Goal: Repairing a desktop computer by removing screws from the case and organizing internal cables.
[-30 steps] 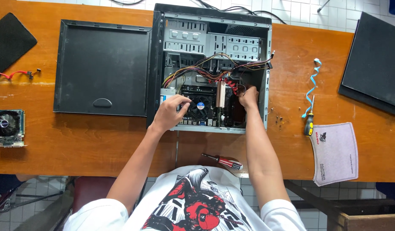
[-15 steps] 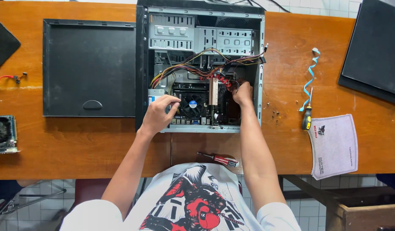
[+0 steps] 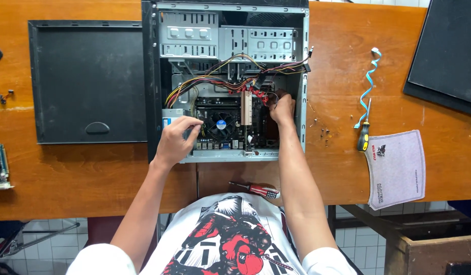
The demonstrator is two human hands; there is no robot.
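1. An open computer case [image 3: 227,81] lies on a wooden table [image 3: 342,168], reaching its far edge.
2. The left hand [image 3: 175,140] touches the cooler fan [image 3: 220,125]; the right hand [image 3: 283,108] sits among red cables [image 3: 258,91].
3. The side panel [image 3: 87,81] lies left; a red screwdriver [image 3: 256,190] rests at the near edge.

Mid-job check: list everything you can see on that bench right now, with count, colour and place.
computer case: 1, black and grey, open, centre
cooler fan: 1, black, inside case
cable bundle: 1, yellow, red, black, inside case
side panel: 1, black, left of case
screwdrivers: 2, red-handled at near edge, yellow-black right
flat cable: 1, blue-white, right
mouse pad: 1, grey, right
desk: 1, orange wood
left hand: by fan
right hand: inside case, right side
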